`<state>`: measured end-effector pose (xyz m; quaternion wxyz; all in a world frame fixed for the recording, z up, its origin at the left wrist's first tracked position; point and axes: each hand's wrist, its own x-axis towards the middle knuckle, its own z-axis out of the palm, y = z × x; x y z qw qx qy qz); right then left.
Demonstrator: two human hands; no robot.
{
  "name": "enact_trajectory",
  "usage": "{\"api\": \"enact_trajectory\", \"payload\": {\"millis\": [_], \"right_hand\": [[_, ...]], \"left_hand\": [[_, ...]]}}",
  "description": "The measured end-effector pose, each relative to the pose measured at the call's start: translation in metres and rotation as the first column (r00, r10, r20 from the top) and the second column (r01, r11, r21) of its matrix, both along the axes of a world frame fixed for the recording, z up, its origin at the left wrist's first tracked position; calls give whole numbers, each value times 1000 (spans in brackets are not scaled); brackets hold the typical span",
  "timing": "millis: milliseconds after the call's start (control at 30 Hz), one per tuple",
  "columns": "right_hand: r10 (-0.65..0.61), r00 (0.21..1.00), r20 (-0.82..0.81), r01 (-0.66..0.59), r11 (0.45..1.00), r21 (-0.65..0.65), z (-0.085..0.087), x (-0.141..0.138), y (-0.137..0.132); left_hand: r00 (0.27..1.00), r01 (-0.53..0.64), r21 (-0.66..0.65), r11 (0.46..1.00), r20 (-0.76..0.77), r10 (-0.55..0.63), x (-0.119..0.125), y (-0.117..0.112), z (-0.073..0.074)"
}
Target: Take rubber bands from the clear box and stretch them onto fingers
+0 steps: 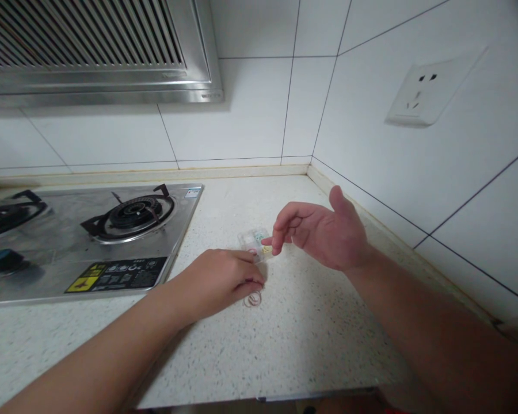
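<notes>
A small clear compartment box [242,237] lies flat on the counter, with green and yellow bits showing in its compartments. My left hand [224,279] rests at its near left side, fingers bent and close together. One of its fingertips reaches the box, while what lies between thumb and fingers is hidden. Just below that thumb are several thin reddish-brown rings [252,299], loose on the counter. To the right, my right hand [323,233] is raised with the palm turned sideways and the thumb spread away. One finger stretches out over the box's right part; the others curl loosely around nothing visible.
A gas stove [176,230] with black burners takes up the left of the counter [311,339]. Over it hangs a metal range hood [202,52]. White tiled walls meet at the back right corner, and a socket [418,92] sits on the right wall.
</notes>
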<state>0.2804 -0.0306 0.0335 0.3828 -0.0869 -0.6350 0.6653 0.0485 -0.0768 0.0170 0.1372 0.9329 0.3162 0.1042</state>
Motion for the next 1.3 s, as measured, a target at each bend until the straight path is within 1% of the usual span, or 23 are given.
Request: {"api": "enact_trajectory", "payload": {"millis": [133, 300, 367, 400, 433, 500, 600, 733, 833, 1000, 1067, 1167, 1233, 1300], "right_hand": [[-22, 1000, 10, 23, 1000, -17, 0, -1, -1], [-33, 999, -9, 32, 998, -53, -2, -2, -1], [-37, 999, -29, 35, 997, -74, -2, -2, -1], [-40, 999, -37, 37, 996, -85, -1, -2, -1], [-42, 998, -42, 38, 995, -92, -1, -1, -1], [-51, 997, -57, 46, 994, -99, 0, -1, -2], [-70, 993, -100, 61, 994, -92, 0, -4, -4], [-63, 991, -122, 54, 996, -72, -3, -12, -7], [-52, 992, -112, 45, 997, -67, -6, -18, -9], [-134, 982, -137, 126, 990, -61, -7, -22, -12], [-153, 978, -144, 145, 987, -67, -6, -22, -12], [-158, 976, -149, 148, 986, -73, -5, -22, -12], [-156, 976, -150, 145, 986, -80, -5, -21, -11], [-170, 975, -145, 158, 983, -90, -5, -21, -11]], "left_hand": [[999, -45, 15, 999, -18, 46, 6, 0, -4], [994, -97, 22, 995, -48, 98, 7, -1, -7], [989, -147, -1, 989, -4, 147, 7, -1, -6], [981, -187, -25, 982, 47, 188, 6, -1, -6], [965, -233, -55, 971, 113, 237, 6, 0, -5], [903, -317, -122, 941, 265, 338, 6, 2, -3], [791, -355, -220, 909, 447, 417, 7, 3, -1], [696, -346, -318, 883, 544, 469, 11, 3, -1], [662, -346, -341, 874, 571, 485, 15, 3, -5], [630, -334, -388, 859, 586, 509, 17, 3, -9], [630, -310, -392, 866, 598, 496, 17, 3, -9], [663, -295, -358, 886, 591, 459, 15, 3, -7], [680, -323, -324, 889, 574, 456, 14, 3, -7], [683, -370, -277, 887, 567, 461, 13, 2, -5]]}}
